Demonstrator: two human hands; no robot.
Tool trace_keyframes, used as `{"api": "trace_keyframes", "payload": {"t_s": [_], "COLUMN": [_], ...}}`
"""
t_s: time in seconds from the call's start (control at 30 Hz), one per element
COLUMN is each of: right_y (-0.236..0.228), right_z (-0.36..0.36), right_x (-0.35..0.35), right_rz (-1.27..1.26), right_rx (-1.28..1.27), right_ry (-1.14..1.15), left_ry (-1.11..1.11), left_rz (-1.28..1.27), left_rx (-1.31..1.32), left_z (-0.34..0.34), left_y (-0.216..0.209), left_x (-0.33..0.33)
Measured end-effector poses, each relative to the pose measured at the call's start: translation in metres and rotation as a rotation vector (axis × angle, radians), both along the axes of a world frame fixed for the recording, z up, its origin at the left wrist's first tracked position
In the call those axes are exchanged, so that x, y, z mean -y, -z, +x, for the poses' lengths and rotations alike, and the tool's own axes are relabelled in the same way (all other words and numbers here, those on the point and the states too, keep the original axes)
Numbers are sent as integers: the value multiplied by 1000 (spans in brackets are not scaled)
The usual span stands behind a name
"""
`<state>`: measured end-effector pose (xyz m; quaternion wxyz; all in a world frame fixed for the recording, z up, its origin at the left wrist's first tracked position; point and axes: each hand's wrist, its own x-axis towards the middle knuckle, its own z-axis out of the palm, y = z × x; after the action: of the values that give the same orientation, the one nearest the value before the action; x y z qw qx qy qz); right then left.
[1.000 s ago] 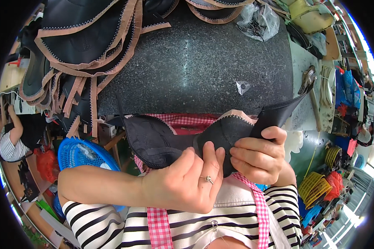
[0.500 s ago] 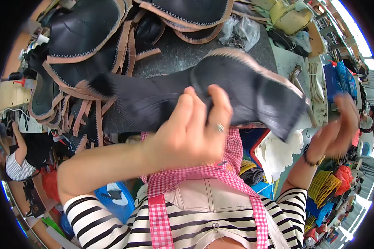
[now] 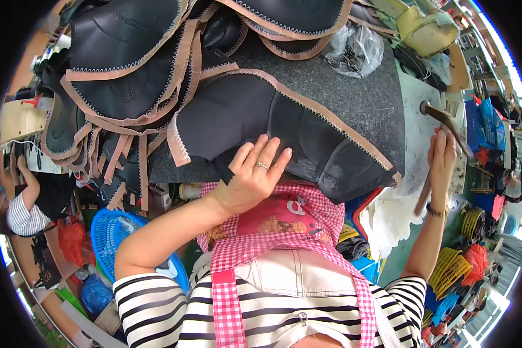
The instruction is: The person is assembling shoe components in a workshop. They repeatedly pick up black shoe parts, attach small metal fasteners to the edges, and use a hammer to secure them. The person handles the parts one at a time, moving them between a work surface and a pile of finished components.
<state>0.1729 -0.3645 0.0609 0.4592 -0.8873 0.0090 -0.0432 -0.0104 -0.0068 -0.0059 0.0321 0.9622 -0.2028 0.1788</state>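
Note:
A black leather boot upper (image 3: pixel 232 113) with a tan, zigzag-stitched edge lies spread on a dark stone slab (image 3: pixel 365 93). My left hand (image 3: pixel 250 174) rests on its near edge, fingers stretched out and slightly apart on the leather, a ring on one of them. What lies under that palm is hidden. Over at the right, my right hand (image 3: pixel 442 159) is closed round the handle of a hammer (image 3: pixel 423 200). Its metal head (image 3: pixel 446 120) is above my fingers, beside the slab.
Similar black uppers (image 3: pixel 119 40) with tan edges are heaped at the far left of the slab. A clear plastic bag (image 3: pixel 356 52) lies at the back. A blue basket (image 3: pixel 107 240) stands below on the left; another person (image 3: pixel 28 217) sits beyond it.
The boot upper, earlier lifted and turning in my left hand, now lies flat on the slab. My right hand has moved inward and up and now grips the hammer.

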Motion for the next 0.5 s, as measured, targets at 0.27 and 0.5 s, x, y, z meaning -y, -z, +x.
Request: {"api": "trace_keyframes", "payload": {"t_s": [0.27,0.5], "right_y": [-7,20], "right_z": [-77,-110], "right_x": [-131,-124], "right_rz": [-28,-280], "right_rx": [-514,-55], "right_ry": [-726,-728], "left_ry": [82,86], "left_rz": [-53,-89], "left_rx": [-19,-8], "left_z": [10,13], "left_y": [-4,-1], "left_x": [-12,-12]}}
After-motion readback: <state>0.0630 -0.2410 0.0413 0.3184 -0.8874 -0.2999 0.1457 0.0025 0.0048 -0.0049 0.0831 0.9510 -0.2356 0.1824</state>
